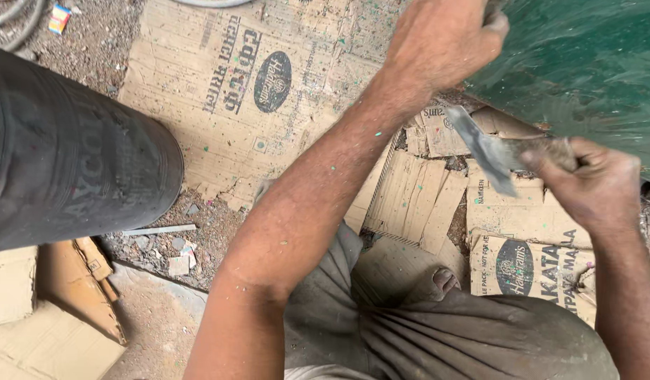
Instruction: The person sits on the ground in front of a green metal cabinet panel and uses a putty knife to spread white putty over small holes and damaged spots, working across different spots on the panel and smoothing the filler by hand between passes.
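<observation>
Head view, looking straight down over bent knees in grey trousers (437, 331). Right hand (596, 186) sitting at 3 o'clock, fingers clamped tight around the handle of a flat metal scraper (490, 151); blade pointing toward 10 o'clock, tip hanging free over the cardboard scraps, touching nothing visible. Left hand (444, 39) reaching up to 1 o'clock, fingers curled into a fist at the edge of the green panel (585, 63); whatever sits inside the fist hidden, so cannot tell whether gripping something or just bracing there. Left forearm crossing diagonally from 7 o'clock up to 1 o'clock, speckled with green flecks. Green panel filling the 2 o'clock corner, surface looking scuffed and scratched. Flattened cardboard sheet (247, 91) lying at 12 o'clock, dotted with the same green flecks; smaller torn cardboard pieces (416, 197) lying near centre and toward 4 o'clock, just under the scraper. Big black cylinder (72, 148) lying on its side at 9 o'clock, well apart from both hands. Thin metal strip (160, 229) resting on gravel just beside the cylinder's lower edge, around 8 o'clock. More cardboard scraps (65, 295) piling up at 8 o'clock. Small colourful wrapper (58, 19) sitting at 11 o'clock on the dirt.
</observation>
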